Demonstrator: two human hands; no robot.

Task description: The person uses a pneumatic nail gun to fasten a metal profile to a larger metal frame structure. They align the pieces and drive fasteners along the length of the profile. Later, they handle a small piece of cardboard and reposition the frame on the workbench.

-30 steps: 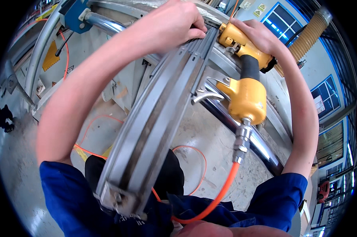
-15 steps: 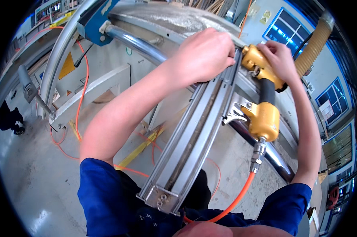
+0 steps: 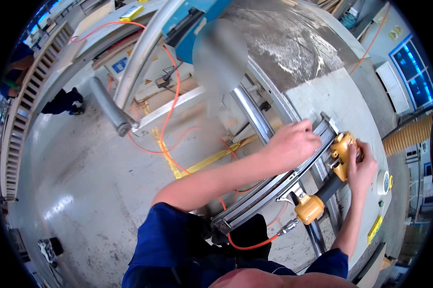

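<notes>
A yellow air nail gun with a black grip lies on its side at the edge of the grey machine table. Its long metal magazine slants back toward my lap. My right hand is closed around the gun's yellow head, thumb on top. Over the far part of the magazine, my left hand has its fingers curled and pinched together; what is between them is hidden. An orange air hose runs from the coupling at the handle's end toward my body.
A roll of tape and a yellow box lie on the table at right. Chrome bars run beneath the tool. A blue machine housing stands ahead. Loose orange hose hangs and trails on the floor. Another person is at far left.
The view has swung, so the hands and gun appear lower and further right, with more table showing. My left hand stays at the magazine's far part, my right on the gun's head.
</notes>
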